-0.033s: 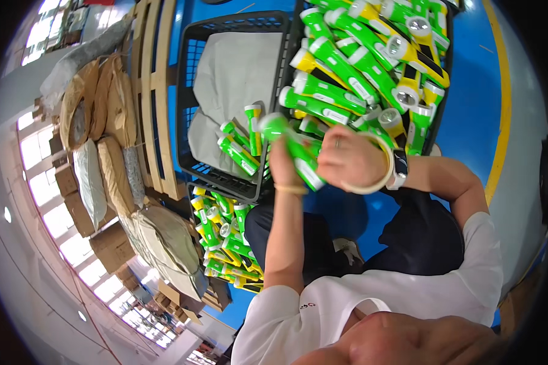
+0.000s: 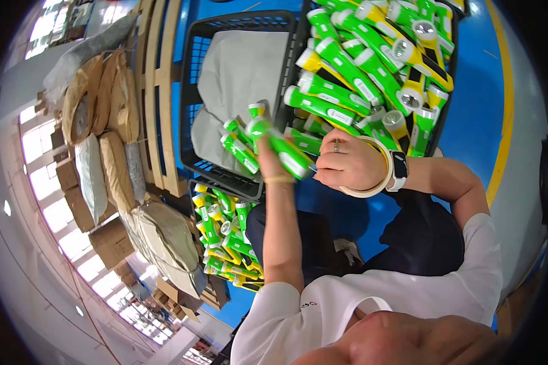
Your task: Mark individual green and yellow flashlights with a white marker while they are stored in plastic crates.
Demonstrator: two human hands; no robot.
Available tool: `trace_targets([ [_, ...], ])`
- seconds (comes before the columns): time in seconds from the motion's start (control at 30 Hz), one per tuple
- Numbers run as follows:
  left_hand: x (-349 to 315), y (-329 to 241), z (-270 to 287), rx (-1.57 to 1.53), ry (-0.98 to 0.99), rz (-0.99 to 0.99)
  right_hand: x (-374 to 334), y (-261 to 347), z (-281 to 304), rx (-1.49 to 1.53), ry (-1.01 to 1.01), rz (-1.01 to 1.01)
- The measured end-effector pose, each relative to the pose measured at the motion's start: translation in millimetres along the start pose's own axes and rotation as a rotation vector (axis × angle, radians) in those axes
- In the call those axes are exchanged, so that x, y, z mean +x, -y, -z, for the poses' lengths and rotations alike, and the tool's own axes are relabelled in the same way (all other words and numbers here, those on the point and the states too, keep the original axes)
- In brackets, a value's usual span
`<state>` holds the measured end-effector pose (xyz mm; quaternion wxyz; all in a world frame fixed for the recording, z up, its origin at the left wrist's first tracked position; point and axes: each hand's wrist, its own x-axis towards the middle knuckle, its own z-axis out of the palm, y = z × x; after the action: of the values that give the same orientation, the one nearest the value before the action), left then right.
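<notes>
The person's left hand (image 2: 266,157) is wrapped around the body of a green, tube-shaped plastic flashlight with white ends (image 2: 280,148), grasping it aslant, one end up toward the left and the other down toward the right. That slant seems to present the lower end to the right hand (image 2: 352,165), whose fingers are curled in close beside it. Whether those fingers pinch something small or touch the flashlight, one cannot tell; the held piece is blurred, which suggests motion.

The flashlight is held above the gap between two containers, in front of the knees, apparently so both hands can meet at a comfortable reach. On the left lies a dark grey plastic lattice crate (image 2: 243,17), lined with a pale grey sheet (image 2: 243,67) that probably shields its contents from the openwork sides. A few green-and-white flashlights (image 2: 240,154) lie together on the sheet at the near end, the part closest to the left hand.

On the right, a heap of green and yellow flashlights (image 2: 347,64) lies at mixed angles, as if tipped in loosely, just beyond the right hand. Another jumbled batch of green and yellow flashlights (image 2: 228,234) sits beside the left knee.
</notes>
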<state>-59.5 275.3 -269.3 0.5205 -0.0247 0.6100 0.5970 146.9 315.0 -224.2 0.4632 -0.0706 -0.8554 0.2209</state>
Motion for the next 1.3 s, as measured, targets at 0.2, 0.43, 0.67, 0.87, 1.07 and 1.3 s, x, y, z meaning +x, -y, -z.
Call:
trace_targets([
  [0.2,58,-86,118,1.335,-0.413,-0.282,46,-91,3,-0.11,0.477,-0.462],
  [0.43,-96,-24,-36,1.123,0.382,-0.79,31,-44,45,-0.047,0.009,-0.526],
  [0.67,-135,40,-104,0.614,0.577,-0.829,29,39,118,0.606,-0.272,-0.846],
  [0.87,-145,41,-127,0.187,0.837,-0.197,-17,25,147,1.056,-0.148,-0.995],
  [1.07,-148,73,-138,0.183,0.915,-0.305,-45,23,150,1.006,-0.149,-1.046],
  [1.3,-147,82,-137,0.414,0.637,-0.459,-52,19,145,0.281,-0.145,-0.948],
])
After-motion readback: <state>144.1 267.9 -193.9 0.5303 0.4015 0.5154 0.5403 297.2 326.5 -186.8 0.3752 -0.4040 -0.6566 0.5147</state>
